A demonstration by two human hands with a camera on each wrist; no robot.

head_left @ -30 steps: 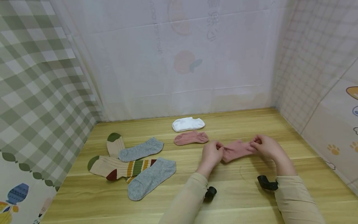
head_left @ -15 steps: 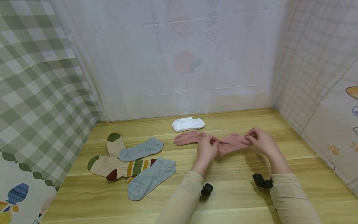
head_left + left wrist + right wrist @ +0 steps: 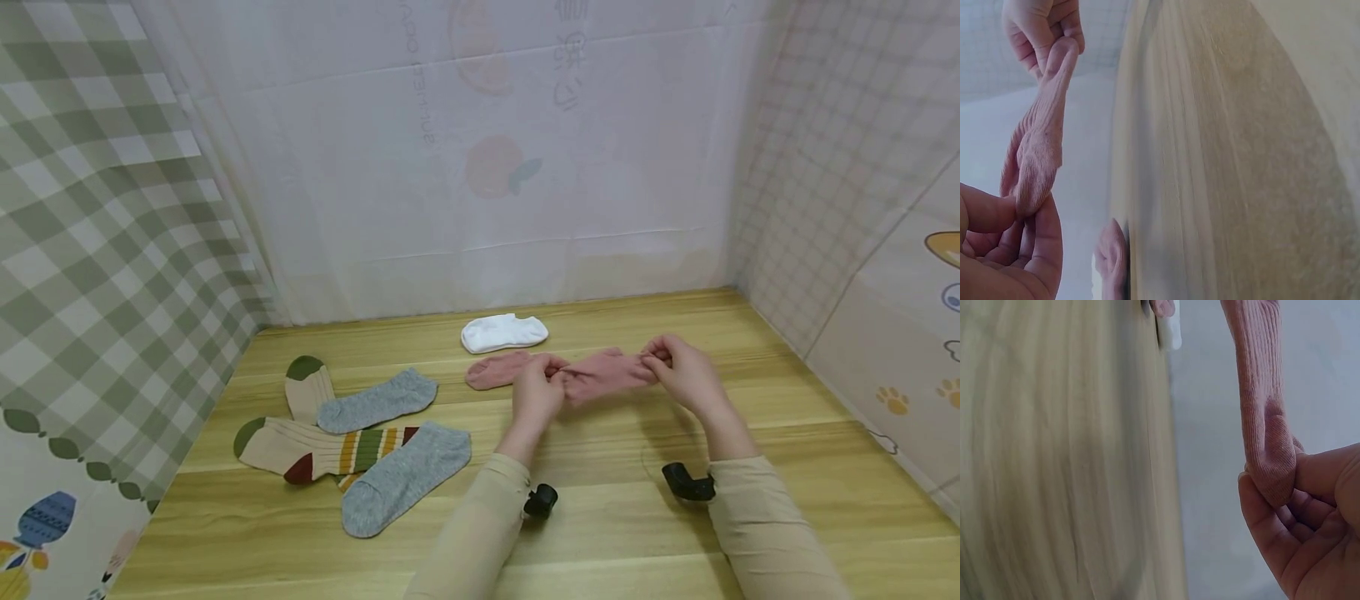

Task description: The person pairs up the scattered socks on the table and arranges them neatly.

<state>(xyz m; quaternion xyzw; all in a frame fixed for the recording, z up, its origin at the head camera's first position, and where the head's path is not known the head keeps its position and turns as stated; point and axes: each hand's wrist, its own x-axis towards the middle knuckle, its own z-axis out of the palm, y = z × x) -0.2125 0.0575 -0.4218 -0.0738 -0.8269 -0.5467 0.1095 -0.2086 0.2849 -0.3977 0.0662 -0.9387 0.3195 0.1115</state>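
A pink ribbed sock (image 3: 609, 374) is stretched sideways between both hands, raised over the table. My left hand (image 3: 537, 392) pinches its left end between thumb and fingers, as the left wrist view also shows at the sock's near end (image 3: 1036, 181). The other end is pinched by my right hand (image 3: 684, 372); in the right wrist view the thumb and forefinger squeeze the sock's tip (image 3: 1275, 478). A second pink sock (image 3: 495, 370) lies flat on the table, its right part hidden behind my left hand. Just beyond it is a white sock (image 3: 504, 332).
On the left of the wooden table (image 3: 600, 533) lie two grey socks, one nearer (image 3: 408, 479) and one farther (image 3: 378, 402). They overlap cream striped socks (image 3: 277, 442) with green toes. A white sheet (image 3: 360, 167) stands behind the table, a checked cloth (image 3: 112, 208) at left.
Both hands have moved left and away from the body, carrying the stretched pink sock toward the one lying flat. My left hand now covers part of that flat sock. The other socks stay put.
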